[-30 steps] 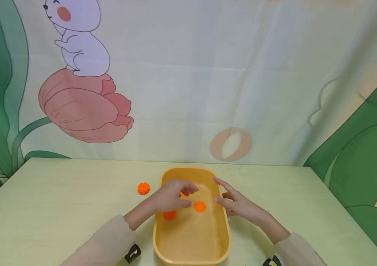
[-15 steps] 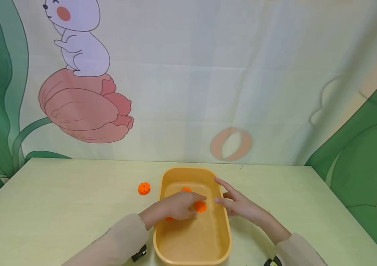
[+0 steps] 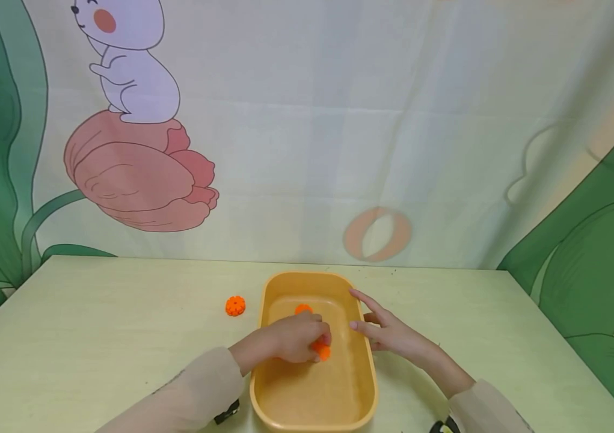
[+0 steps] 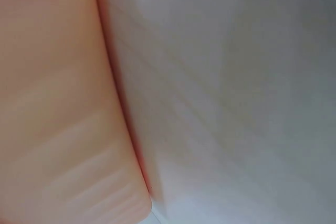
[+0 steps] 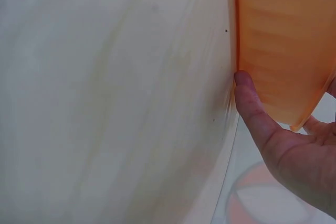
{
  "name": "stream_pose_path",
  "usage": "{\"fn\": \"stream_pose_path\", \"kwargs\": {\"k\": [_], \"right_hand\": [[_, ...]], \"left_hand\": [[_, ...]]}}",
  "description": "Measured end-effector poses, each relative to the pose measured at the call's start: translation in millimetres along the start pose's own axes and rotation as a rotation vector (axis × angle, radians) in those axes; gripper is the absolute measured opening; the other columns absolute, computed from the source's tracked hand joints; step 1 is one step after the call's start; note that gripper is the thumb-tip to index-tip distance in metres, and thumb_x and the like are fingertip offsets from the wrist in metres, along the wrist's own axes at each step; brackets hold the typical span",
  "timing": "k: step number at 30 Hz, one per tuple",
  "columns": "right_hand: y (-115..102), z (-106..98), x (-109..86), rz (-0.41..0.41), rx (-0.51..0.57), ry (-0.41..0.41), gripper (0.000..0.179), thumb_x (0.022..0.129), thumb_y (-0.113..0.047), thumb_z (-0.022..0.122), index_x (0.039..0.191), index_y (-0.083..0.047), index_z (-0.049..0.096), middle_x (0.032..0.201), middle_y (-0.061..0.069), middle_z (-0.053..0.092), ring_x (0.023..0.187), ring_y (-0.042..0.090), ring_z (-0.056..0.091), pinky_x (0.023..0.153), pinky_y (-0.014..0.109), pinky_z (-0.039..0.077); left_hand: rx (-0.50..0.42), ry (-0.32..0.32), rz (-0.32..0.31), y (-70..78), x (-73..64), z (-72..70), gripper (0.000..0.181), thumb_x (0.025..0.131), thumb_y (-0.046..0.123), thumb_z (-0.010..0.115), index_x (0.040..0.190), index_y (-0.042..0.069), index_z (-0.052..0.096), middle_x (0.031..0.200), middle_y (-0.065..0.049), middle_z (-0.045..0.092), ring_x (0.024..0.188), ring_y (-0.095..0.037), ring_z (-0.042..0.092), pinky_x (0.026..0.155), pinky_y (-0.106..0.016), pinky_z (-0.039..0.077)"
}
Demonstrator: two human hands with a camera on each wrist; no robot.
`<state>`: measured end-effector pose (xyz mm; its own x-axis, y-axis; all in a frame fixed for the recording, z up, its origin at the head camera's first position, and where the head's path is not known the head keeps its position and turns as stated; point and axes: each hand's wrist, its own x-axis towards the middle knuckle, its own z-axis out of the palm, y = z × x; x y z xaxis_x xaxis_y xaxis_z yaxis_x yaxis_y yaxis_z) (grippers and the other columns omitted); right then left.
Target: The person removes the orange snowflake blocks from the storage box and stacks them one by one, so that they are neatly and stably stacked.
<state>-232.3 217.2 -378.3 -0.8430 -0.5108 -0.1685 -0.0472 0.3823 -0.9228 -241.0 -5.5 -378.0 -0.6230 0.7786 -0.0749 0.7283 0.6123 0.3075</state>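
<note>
In the head view, my left hand (image 3: 300,338) reaches into a yellow plastic bin (image 3: 314,400). Its thumb and fingers pinch an orange flower-shaped toy piece (image 3: 322,351) low inside. Just beyond the knuckles lies a second orange piece (image 3: 303,308), while the one left of the hand is almost wholly hidden under it. My right hand (image 3: 390,331) holds the bin's right wall, thumb over the rim and other fingers against the outside. The right wrist view has one finger (image 5: 253,108) along the outer wall. Only the bin's ribbed side (image 4: 63,129) and the tabletop appear in the left wrist view.
Left of the bin, another orange flower-shaped piece (image 3: 235,305) lies on the pale wooden table (image 3: 139,319). Behind the table's far edge hangs a printed curtain (image 3: 296,150). Dark wrist straps (image 3: 227,412) show beneath the sleeves.
My left hand, earlier open over the bin, has come down and taken hold of an orange piece. That piece has shifted slightly toward me. My right hand stays at the bin wall.
</note>
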Motion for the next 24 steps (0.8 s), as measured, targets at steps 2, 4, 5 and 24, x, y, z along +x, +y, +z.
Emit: {"fn": "stream_pose_path", "kwargs": {"k": [2, 4, 5, 24], "right_hand": [[0.6, 0.1, 0.5, 0.001, 0.01, -0.003, 0.069, 0.093, -0.029, 0.052, 0.147, -0.022, 0.01, 0.121, 0.027, 0.044, 0.092, 0.023, 0.06, 0.077, 0.039, 0.051], [1.0, 0.3, 1.0, 0.001, 0.019, -0.004, 0.069, 0.092, -0.029, 0.052, 0.147, -0.021, 0.01, 0.121, 0.027, 0.044, 0.092, 0.023, 0.06, 0.077, 0.038, 0.051], [1.2, 0.4, 1.2, 0.001, 0.023, -0.004, 0.069, 0.092, -0.029, 0.052, 0.147, -0.02, 0.01, 0.122, 0.027, 0.043, 0.092, 0.023, 0.06, 0.077, 0.038, 0.051], [1.0, 0.7, 1.0, 0.001, 0.015, 0.002, 0.07, 0.093, -0.03, 0.052, 0.147, -0.019, 0.009, 0.12, 0.027, 0.044, 0.089, 0.022, 0.06, 0.075, 0.037, 0.051]], "left_hand": [[0.003, -0.018, -0.037, 0.5, 0.0, 0.9, 0.02, 0.078, 0.018, 0.071, 0.094, 0.013, 0.06, 0.08, 0.006, 0.046, 0.075, -0.01, 0.041, 0.067, -0.018, 0.037], [-0.008, -0.03, -0.062, 0.8, 0.0, 1.5, 0.02, 0.079, 0.019, 0.07, 0.093, 0.014, 0.057, 0.078, 0.006, 0.042, 0.073, -0.01, 0.039, 0.064, -0.018, 0.035], [-0.027, -0.034, -0.07, 1.0, 0.0, 1.6, 0.021, 0.079, 0.018, 0.07, 0.092, 0.014, 0.055, 0.078, 0.006, 0.041, 0.071, -0.009, 0.039, 0.062, -0.018, 0.035], [-0.226, -0.005, -0.016, -1.9, -3.8, -3.9, 0.025, 0.067, -0.007, 0.067, 0.083, 0.012, 0.067, 0.077, 0.009, 0.058, 0.069, -0.005, 0.046, 0.065, -0.015, 0.04]]}}
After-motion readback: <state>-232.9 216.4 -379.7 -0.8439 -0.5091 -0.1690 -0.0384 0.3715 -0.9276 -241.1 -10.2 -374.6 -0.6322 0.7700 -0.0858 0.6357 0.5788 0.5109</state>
